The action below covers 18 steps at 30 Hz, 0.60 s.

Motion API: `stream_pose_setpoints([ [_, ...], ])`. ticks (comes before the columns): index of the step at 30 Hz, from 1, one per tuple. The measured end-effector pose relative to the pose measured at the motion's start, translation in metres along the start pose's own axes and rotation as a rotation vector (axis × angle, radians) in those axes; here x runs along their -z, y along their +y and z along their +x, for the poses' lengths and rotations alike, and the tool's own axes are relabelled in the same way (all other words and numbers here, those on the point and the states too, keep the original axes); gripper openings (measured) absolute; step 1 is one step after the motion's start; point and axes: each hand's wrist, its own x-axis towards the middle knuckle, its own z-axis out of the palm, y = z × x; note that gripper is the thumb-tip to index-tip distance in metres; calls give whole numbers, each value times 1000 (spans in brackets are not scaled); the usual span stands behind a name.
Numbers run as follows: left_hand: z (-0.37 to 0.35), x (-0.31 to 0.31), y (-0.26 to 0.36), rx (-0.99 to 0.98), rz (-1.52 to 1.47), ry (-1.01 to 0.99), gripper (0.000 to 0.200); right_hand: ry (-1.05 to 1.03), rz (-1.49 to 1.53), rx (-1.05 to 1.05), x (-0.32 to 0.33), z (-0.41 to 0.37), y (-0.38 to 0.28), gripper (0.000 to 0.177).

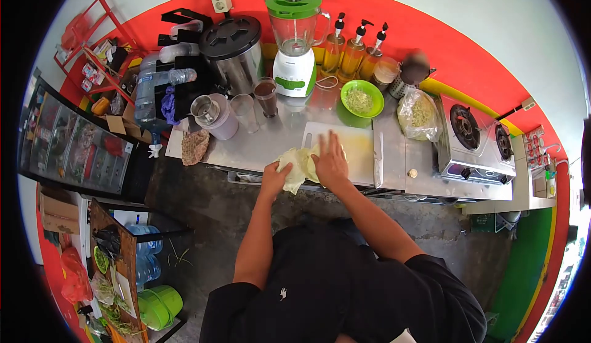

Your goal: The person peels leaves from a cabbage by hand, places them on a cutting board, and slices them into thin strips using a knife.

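Observation:
My left hand [274,182] is closed on the edge of a pale green cabbage leaf [297,169] at the counter's front edge. Fingers stretched out and apart, my right hand [331,163] lies against the leaf's right side, over a white cutting board [363,141]; part of the leaf is hidden beneath it. Behind the board stands a bright green bowl [377,108] with shredded pale cabbage [358,100]. A clear plastic bag [420,116] of similar shreds sits to its right.
A blender [294,66], pump bottles [353,57] and a steel canister [237,60] line the wall. Glasses [245,112] and a brown drink [266,97] stand left of the board. A gas stove [471,140] is at right, a glass-fronted fridge [77,140] at left.

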Motion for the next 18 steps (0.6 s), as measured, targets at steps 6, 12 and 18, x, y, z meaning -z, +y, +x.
stream_pose_setpoints([
  [6, -9, -13, 13, -115, 291, 162, 51, -292, -122, 153, -10, 16, 3, 64],
  [12, -13, -14, 19, -490, 532, 60, 64, -547, -210, 47, 26, 21, -20, 94],
  [18, -1, -23, 2, -490, 628, 174, 47, -457, -207, 14, 18, 17, -23, 101],
])
